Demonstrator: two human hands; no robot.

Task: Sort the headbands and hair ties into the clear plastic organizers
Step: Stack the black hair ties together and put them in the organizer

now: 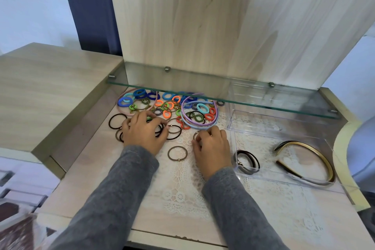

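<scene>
**Head view: both hands on hair ties, left and centre of tabletop**

Left hand (143,132): sits left of centre, palm down, fingers curled over a cluster of dark hair ties (174,132). Grip narrow, closed onto the rings; several loops stick out on either side of the hand.

Right hand (211,148): at frame centre, fingers bent. Grip narrow, thumb and forefinger pinching a thin tan hair tie (196,134) at its upper left edge.

One brown hair tie (177,153) with a small metal bead lies flat between the two hands, touching neither.

Unsorted stock, above the hands: a heap of colored hair ties (168,105) in blue, orange, green and striped. A pink headband (121,105) curves round the heap's left side. Lilac and blue headbands (199,124) loop round its right side, just above the right hand.

Near organizer (265,154), clear plastic, right of the right hand: a few dark and grey sorted ties (246,161) at its left end, gold and black headbands (308,160) at its right end.

Rear organizer (253,122): directly behind the first, partly under the glass shelf (223,95). Contents cannot be made out.

All items rest on a white lace mat (182,189) over the pale wood tabletop (91,168). Both forearms are in grey sleeves (121,189).
</scene>
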